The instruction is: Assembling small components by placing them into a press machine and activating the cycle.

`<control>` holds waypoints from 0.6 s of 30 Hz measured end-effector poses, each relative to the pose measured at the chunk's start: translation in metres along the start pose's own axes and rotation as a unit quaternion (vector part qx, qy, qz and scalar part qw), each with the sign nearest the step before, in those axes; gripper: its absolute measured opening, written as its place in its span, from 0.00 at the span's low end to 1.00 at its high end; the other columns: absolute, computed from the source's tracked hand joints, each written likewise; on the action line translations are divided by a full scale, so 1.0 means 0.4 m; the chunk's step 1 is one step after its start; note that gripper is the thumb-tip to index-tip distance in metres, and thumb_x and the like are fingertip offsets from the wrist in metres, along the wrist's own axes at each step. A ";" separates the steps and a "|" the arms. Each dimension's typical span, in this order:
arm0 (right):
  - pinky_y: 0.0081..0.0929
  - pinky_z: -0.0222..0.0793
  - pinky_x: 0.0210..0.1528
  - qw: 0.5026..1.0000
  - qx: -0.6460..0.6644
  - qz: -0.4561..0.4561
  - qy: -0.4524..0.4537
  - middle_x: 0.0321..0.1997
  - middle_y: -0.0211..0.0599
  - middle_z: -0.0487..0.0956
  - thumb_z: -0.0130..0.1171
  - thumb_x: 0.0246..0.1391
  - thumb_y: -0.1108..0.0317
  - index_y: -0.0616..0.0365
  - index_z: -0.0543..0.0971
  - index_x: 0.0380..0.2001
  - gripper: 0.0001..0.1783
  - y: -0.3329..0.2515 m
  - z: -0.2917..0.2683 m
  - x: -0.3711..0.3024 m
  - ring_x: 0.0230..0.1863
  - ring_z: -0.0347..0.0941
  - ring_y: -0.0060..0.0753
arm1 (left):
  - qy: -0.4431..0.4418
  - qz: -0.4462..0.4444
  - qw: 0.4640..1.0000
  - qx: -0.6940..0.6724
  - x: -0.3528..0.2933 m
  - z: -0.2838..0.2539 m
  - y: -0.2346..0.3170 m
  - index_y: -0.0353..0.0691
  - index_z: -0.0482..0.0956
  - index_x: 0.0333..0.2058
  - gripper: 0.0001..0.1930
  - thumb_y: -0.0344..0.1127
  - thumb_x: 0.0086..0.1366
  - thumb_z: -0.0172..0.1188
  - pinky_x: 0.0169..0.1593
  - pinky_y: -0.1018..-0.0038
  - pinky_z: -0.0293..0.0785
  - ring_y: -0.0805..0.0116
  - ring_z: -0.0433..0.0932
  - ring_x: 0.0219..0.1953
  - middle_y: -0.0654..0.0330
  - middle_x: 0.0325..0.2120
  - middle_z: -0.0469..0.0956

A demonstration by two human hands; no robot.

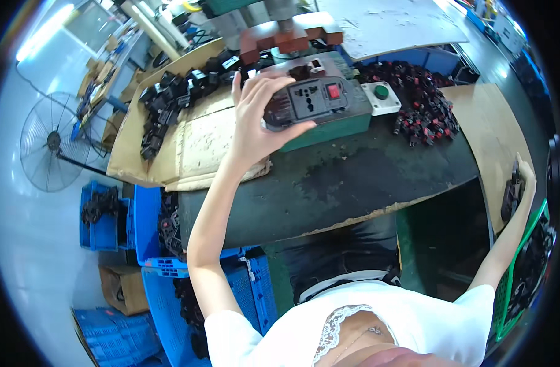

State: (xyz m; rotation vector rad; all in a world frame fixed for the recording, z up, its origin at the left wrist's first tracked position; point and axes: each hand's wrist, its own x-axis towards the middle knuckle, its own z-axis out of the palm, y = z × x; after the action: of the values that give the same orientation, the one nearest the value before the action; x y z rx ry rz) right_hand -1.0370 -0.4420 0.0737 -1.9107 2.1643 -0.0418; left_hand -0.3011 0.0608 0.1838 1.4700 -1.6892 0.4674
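Note:
My left hand (258, 113) grips the left end of a black power socket housing (310, 101), its thumb along the near edge and fingers over the far one. The housing has socket holes and a red rocker switch (333, 91). It is over the press's green base block (329, 133), below the reddish-brown press head (289, 38). At the far right, my right hand (526, 172) is closed on a dark plastic part (511, 194) above the brown board; its exact kind is too small to tell.
An open cardboard box (197, 137) with black parts stands left of the press. Right of the base are a green push button (381, 92) and a heap of small red-and-black switches (428, 113). Blue crates (163, 263) stand lower left, a green basket (506, 300) lower right, a fan (53, 141) far left.

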 end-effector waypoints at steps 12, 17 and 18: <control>0.28 0.58 0.23 0.967 0.036 -0.231 0.101 0.13 0.36 0.69 0.49 0.40 0.74 0.67 0.77 0.20 0.08 -0.327 0.063 -0.112 0.18 0.67 0.28 | -0.041 -0.082 0.994 -0.053 -0.044 -0.085 0.022 0.40 0.79 0.34 0.26 0.49 0.38 0.72 0.64 0.51 0.43 0.65 0.78 0.38 0.62 0.27 0.79; 0.27 0.60 0.27 0.922 0.010 -0.334 0.198 0.18 0.38 0.68 0.60 0.48 0.67 0.68 0.77 0.28 0.11 -0.743 -0.040 -0.522 0.22 0.68 0.29 | -0.027 -0.084 0.995 -0.039 -0.076 -0.133 0.030 0.41 0.76 0.40 0.28 0.47 0.39 0.73 0.64 0.52 0.44 0.65 0.78 0.39 0.62 0.32 0.79; 0.28 0.62 0.32 0.886 0.025 -0.399 0.235 0.25 0.40 0.71 0.61 0.48 0.67 0.68 0.76 0.28 0.12 -0.808 -0.049 -0.621 0.28 0.69 0.33 | -0.023 -0.082 0.995 -0.051 -0.081 -0.136 0.026 0.41 0.75 0.41 0.28 0.45 0.41 0.73 0.64 0.52 0.44 0.64 0.77 0.39 0.62 0.33 0.79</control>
State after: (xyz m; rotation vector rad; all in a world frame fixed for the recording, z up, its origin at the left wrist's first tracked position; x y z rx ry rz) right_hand -0.7003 -0.2461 0.1955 -2.8325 1.3838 -0.7681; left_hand -0.2935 0.1239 0.1930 1.5404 -1.5870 0.2566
